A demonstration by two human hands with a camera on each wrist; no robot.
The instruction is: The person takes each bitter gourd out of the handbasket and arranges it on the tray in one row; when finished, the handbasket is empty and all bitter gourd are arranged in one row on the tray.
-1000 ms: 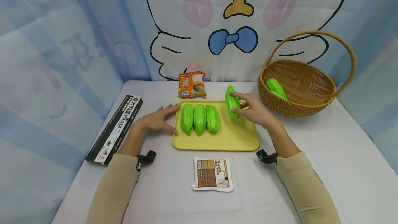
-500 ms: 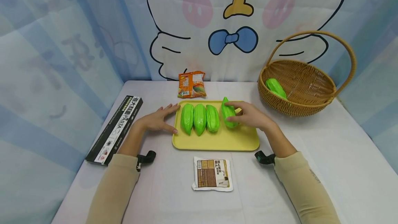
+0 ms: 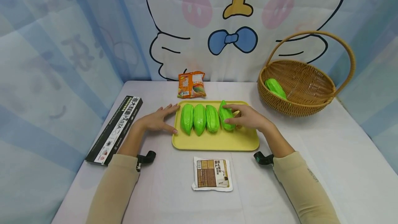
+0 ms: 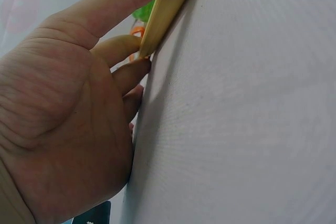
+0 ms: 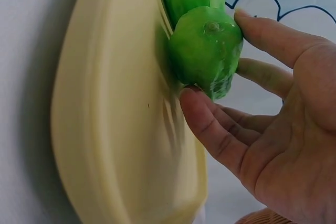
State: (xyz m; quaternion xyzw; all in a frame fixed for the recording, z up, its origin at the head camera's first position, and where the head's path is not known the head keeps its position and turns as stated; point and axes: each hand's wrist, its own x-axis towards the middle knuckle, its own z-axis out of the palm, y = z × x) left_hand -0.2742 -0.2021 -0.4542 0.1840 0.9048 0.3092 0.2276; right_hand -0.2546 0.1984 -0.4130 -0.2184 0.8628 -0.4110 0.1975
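My right hand [image 3: 247, 116] holds a ridged green gourd [image 3: 226, 116], tapered at its far end, low over the right half of the yellow tray [image 3: 199, 143]. In the right wrist view, thumb and fingertips stand on opposite sides of this gourd [image 5: 205, 51], and its blunt end faces the camera. Just left of it, three similar green gourds [image 3: 200, 119] lie side by side on the tray. With fingers spread, my left hand [image 3: 157, 119] touches the tray's left edge. The left wrist view has the thumb against the tray's side [image 4: 163, 14].
A wicker basket [image 3: 298, 106] with a tall handle stands back right, another green gourd [image 3: 275, 88] inside. Behind the tray lies an orange snack packet [image 3: 191, 85]. A black pasta box [image 3: 115, 129] is at the left, and a brown-and-white packet [image 3: 212, 174] lies in front.
My right hand has brought the gourd leftward and toward me, down from the tray's back edge to beside the row of three. The left hand has stayed in place.
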